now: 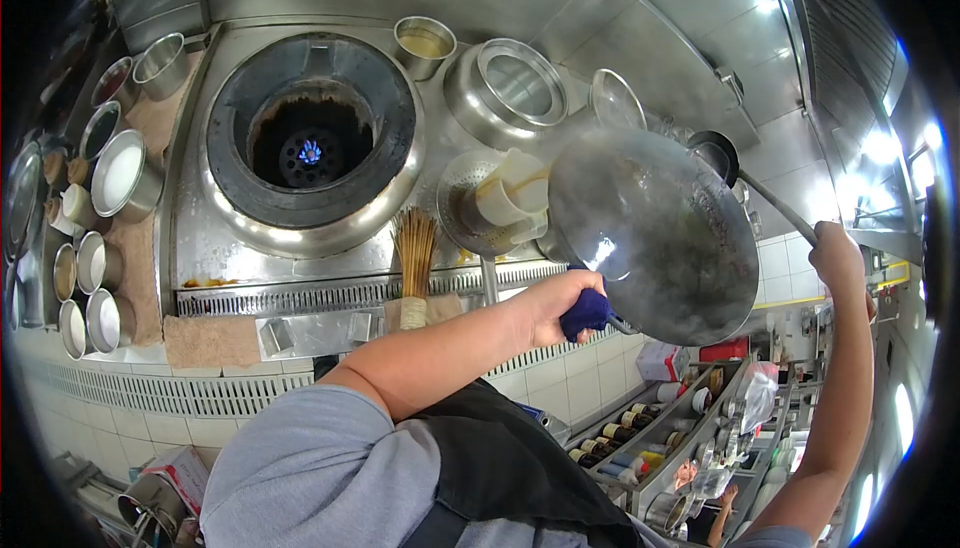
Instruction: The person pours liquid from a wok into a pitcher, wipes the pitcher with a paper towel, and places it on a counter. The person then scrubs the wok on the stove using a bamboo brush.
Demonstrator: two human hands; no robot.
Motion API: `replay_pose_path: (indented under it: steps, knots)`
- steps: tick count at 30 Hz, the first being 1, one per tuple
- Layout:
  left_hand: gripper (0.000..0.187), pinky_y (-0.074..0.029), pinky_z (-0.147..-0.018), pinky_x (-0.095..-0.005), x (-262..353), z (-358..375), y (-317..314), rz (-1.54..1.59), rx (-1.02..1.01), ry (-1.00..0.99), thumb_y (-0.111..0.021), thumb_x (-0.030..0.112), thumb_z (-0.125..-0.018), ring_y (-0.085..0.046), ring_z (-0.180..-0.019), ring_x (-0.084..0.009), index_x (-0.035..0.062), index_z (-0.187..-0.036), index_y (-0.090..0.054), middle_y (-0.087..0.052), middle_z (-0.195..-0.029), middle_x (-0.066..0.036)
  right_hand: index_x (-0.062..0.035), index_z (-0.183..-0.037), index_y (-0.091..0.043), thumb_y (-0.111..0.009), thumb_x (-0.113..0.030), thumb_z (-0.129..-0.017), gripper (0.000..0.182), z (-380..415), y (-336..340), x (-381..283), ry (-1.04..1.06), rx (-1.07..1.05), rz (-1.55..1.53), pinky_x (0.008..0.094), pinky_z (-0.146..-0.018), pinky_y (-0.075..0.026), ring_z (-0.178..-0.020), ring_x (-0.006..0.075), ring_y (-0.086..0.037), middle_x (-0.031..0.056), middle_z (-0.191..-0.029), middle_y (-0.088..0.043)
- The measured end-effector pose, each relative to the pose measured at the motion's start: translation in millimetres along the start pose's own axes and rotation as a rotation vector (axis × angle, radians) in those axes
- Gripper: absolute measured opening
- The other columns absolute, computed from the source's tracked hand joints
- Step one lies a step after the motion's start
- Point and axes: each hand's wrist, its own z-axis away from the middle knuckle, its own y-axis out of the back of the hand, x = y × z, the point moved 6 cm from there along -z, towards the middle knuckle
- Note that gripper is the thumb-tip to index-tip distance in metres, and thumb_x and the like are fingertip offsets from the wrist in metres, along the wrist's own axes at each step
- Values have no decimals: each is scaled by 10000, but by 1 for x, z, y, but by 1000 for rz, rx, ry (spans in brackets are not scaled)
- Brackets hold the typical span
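My left hand (572, 310) is closed round the wok's handle, with a dark blue cloth (587, 316) wrapped between hand and metal. The large wok (650, 248) is off the burner, held up and tilted, with steam over its dark inside. What food it may hold, I cannot make out. My right hand (836, 250) grips the end of a ladle (780, 203) by its long handle. The ladle's dark bowl (714, 155) is at the wok's far rim. Beside the wok, a pale plastic jug (512, 191) stands in a perforated strainer (463, 188).
The burner (310, 148) shows a small blue flame. Behind it stand a metal pot (424, 46) of yellowish liquid and a wide steel pot (505, 93). A bamboo brush (414, 258) lies near my left forearm. Several seasoning pots (125, 176) line the left. Bottles (610, 433) fill a shelf below.
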Motion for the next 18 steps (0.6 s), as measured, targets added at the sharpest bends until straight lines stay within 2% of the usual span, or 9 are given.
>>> replay_pose_path:
  steps: [2,4,9,18]
  knots:
    - [117,-399,-359,-276,1,-1,0,8,-5,2,-568,141,-786,-494,-475,-175,89,-793,-464,-490,-673,-75,-33,-855,-595,-558,-60,-752,113,-19,-30,24,48,52,14,487,-730,-486,-850,413,-614,221,-880,-622]
    - [113,-398,-361,-278,1,-3,0,12,-1,11,-566,139,-787,-492,-474,-174,90,-783,-465,-488,-669,-73,-37,-869,-597,-555,-60,-745,134,-14,-21,15,96,104,27,487,-724,-476,-847,411,-608,219,-880,-616]
    - [110,-394,-364,-280,0,-4,2,33,3,25,-561,133,-788,-488,-471,-173,87,-760,-465,-482,-660,-69,-40,-876,-605,-550,-52,-749,139,-3,-7,5,7,-6,5,489,-727,-481,-837,410,-617,225,-866,-625]
    - [113,-390,-364,-279,-1,-6,1,40,-37,26,-563,134,-790,-487,-473,-178,86,-773,-462,-478,-669,-74,-33,-887,-608,-546,-36,-749,151,-7,-6,6,-11,-17,-17,479,-725,-488,-835,412,-619,224,-855,-627]
